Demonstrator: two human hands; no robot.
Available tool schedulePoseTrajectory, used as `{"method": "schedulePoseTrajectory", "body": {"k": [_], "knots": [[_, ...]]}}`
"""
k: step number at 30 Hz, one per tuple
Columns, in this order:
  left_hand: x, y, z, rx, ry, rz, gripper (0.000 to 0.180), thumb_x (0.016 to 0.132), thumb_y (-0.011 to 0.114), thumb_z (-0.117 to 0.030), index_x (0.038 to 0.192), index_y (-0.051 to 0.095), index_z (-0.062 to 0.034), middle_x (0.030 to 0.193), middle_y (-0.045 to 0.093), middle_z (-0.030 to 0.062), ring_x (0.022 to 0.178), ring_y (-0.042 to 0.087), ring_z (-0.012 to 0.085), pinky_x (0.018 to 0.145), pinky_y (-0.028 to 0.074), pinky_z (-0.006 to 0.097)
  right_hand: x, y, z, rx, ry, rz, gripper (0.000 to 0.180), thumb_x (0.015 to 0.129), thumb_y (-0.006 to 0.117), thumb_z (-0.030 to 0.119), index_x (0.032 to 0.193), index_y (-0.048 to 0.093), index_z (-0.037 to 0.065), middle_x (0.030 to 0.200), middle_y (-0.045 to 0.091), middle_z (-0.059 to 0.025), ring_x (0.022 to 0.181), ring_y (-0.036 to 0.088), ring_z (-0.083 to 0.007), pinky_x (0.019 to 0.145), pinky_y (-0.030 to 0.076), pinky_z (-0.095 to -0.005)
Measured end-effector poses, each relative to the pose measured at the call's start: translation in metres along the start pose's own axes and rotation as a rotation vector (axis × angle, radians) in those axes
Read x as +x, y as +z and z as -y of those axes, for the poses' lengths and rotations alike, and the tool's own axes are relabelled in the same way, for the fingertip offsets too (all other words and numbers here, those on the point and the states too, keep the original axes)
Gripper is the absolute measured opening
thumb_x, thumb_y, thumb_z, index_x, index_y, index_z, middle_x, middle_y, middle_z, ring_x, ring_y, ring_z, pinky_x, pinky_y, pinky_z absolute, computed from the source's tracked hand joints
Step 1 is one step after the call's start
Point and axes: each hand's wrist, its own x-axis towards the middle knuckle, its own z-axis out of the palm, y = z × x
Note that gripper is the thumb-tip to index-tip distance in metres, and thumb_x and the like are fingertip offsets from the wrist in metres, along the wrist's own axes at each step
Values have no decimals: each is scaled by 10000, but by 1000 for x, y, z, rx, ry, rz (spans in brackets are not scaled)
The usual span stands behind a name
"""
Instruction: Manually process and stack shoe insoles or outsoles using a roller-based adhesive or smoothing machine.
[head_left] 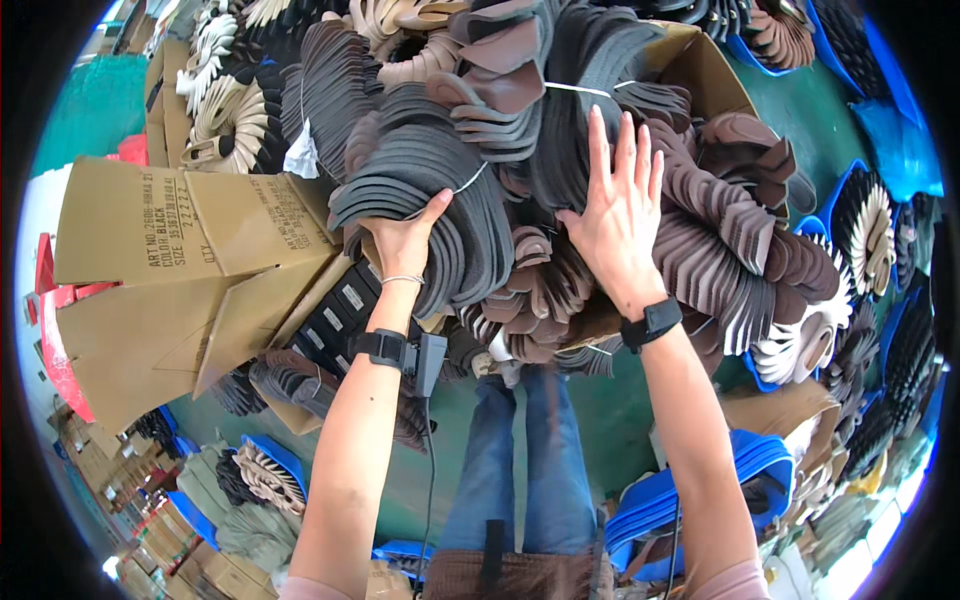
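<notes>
My left hand (pixel 402 240) grips the near side of a tied bundle of dark grey insoles (pixel 465 255), its thumb lying along the top; the other fingers are mostly hidden beneath. A thin white string runs around that bundle. To the right, my right hand (pixel 617 215) lies with fingers stretched out against another stack of dark grey insoles (pixel 572 135), also bound with white string. Brown insole bundles (pixel 715 215) are heaped beside my right wrist. Between my hands, smaller brown insoles (pixel 540 290) stick out of the pile.
An open cardboard box (pixel 150 270) with raised flaps stands at the left, next to black boxes (pixel 340 315). Another carton (pixel 705 75) rises behind the pile. Blue bins (pixel 735 480) of insoles stand on the green floor (pixel 620 420) at the right. A dark cable (pixel 431 480) hangs near my left forearm.
</notes>
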Motion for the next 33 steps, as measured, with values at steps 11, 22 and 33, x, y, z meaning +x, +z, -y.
{"method": "schedulePoseTrajectory", "body": {"k": [11,22,33], "knots": [[-8,-6,-16,33,-22,-86,1175,575,922,-308,1366,181,146,1379,351,255,1291,370,309,1112,270,384,14,-3,-20,333,-1,11,884,597,730,130,1407,378,143,1394,432,-190,1259,446,-364,1043,399,-414],[-74,-80,-87,37,162,75,582,651,871,-199,1102,596,46,1080,645,109,992,608,193,897,465,348,22,-25,-56,891,200,-77,737,638,737,13,1318,454,-11,1210,568,-136,1128,539,-207,1016,380,-309],[-138,-192,-50,347,260,405,460,826,693,-224,1227,564,-36,1275,578,114,1179,531,263,1005,406,391,23,-20,-55,840,216,-56,747,650,757,18,1323,435,-14,1180,583,-146,1080,565,-211,981,418,-318]]}}
